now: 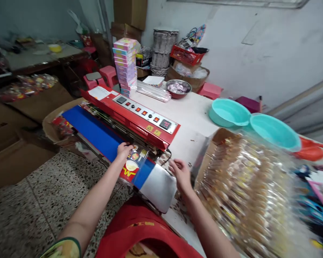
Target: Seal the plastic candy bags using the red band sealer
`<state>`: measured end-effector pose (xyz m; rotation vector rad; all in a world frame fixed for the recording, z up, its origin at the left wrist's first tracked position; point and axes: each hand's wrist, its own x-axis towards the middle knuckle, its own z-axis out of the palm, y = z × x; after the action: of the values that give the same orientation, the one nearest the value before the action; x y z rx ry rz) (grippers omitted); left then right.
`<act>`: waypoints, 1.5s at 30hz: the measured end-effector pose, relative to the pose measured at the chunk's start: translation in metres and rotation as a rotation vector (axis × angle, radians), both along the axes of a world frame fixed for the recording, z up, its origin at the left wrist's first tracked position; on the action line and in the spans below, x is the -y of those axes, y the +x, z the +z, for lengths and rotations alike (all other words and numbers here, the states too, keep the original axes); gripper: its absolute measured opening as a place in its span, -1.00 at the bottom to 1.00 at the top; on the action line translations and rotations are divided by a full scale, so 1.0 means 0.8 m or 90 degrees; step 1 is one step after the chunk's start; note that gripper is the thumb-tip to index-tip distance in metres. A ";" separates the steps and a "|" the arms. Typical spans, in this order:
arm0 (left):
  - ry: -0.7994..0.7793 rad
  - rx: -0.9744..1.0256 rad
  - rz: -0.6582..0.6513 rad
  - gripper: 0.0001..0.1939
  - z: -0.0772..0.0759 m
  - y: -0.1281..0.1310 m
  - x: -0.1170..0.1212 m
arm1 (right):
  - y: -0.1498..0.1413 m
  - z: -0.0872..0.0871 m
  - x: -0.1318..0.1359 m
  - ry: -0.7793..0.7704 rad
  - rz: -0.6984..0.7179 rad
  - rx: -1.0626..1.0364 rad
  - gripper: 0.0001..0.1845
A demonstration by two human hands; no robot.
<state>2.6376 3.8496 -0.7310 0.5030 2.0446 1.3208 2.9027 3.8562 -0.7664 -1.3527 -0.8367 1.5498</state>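
Note:
My left hand (123,150) is closed at the upper left edge of a clear plastic packet (134,163) with a dark, red and yellow printed insert. The packet lies on the blue conveyor belt (94,130), its top edge against the sealing slot of a red band sealer (134,118). Part of the left fingers is hidden by the hand itself. My right hand (181,173) hovers beside the silver end plate (158,184), fingers loosely curled and apart, with nothing seen in them. To its right stands a cardboard box (208,156) holding rows of filled clear packets (244,190).
Two turquoise basins (228,111) stand behind the box. A stack of small pink and purple boxes (126,68) and a metal bowl of wrapped pieces (178,87) sit past the sealer. Below the belt's far end is an open carton (50,123).

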 end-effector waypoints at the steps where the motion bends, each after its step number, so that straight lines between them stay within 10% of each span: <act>1: 0.004 -0.060 0.008 -0.59 0.010 -0.009 0.000 | 0.017 0.003 0.011 0.018 -0.002 0.019 -0.53; 7: 0.069 -0.385 -0.065 -0.56 0.047 0.004 0.041 | 0.138 0.044 0.090 0.141 -0.116 0.313 -0.58; 13: 0.235 -0.481 -0.505 -0.75 0.007 0.108 0.091 | 0.236 0.069 0.165 0.150 -0.379 0.510 -0.56; 21: 0.443 -0.496 -0.971 -0.64 -0.018 0.265 0.093 | 0.255 0.033 0.231 0.437 -0.091 0.863 -0.67; 31: 0.412 -0.828 -1.083 -0.74 -0.051 0.357 0.079 | 0.302 -0.017 0.219 0.430 0.057 1.058 -0.92; 37: 0.455 -0.740 -1.054 -0.83 0.032 0.376 0.057 | 0.348 0.060 0.205 0.555 0.136 0.942 -0.81; 42: 0.400 -0.169 -1.011 -0.82 0.137 0.387 0.032 | 0.350 0.165 0.152 0.588 0.082 0.541 -0.94; 45: 0.279 0.169 -0.843 -0.78 0.168 0.380 0.017 | 0.321 0.195 0.110 0.515 -0.033 0.338 -0.98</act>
<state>2.9414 3.8358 -0.5968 1.4387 0.7718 0.8464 3.1592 3.7684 -0.6104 -1.1394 -1.5279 0.6477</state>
